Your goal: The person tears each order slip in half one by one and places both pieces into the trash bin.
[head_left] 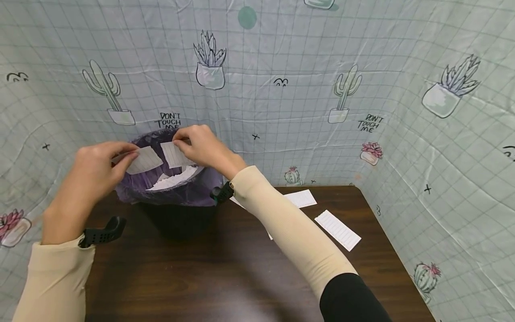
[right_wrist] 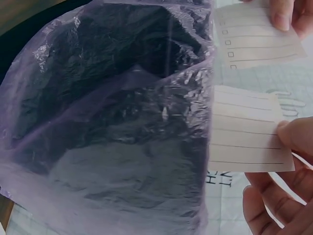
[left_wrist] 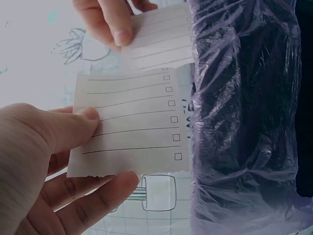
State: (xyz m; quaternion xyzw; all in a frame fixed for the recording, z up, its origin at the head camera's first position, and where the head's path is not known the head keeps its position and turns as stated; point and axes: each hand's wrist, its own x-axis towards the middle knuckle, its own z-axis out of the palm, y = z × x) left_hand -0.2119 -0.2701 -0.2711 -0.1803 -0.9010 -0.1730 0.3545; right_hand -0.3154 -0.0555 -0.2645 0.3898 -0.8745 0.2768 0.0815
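Observation:
My left hand pinches a lined piece of paper between thumb and fingers. Small checkboxes run down one side of that piece in the left wrist view, and its lower edge looks torn. In my right hand a second lined paper piece is pinched the same way. Both pieces are apart, over the mouth of a dark bin lined with a purple plastic bag. White paper lies inside the bag. The right wrist view shows the bag's side close up.
On the brown wooden table, right of the bin, lie a lined paper strip and another white sheet, with more paper partly behind my right forearm. A cactus-print curtain rises behind and beside the table.

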